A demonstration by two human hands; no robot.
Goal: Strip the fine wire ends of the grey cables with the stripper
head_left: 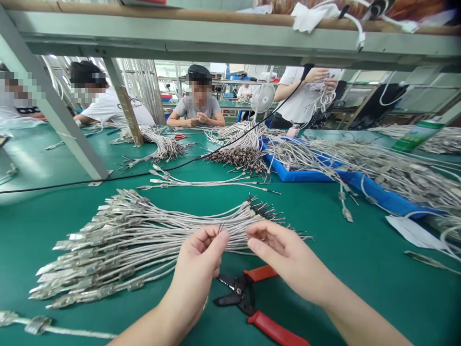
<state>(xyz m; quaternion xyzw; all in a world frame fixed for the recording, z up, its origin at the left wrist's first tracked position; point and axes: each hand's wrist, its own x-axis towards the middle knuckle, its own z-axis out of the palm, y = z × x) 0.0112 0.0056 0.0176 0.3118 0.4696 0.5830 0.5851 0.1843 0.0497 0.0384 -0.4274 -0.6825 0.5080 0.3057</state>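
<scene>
Though I cannot tell from here whether my half-curled right hand (288,257) grips anything, my left hand (197,262) pinches a thin wire (220,228) at the cable bundle (144,245), lying lengthwise across the frame's lower left.

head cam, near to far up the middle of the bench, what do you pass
red-handled wire cutters → bundle of braided cables → loose cables → second cable bundle → white desk fan
</scene>
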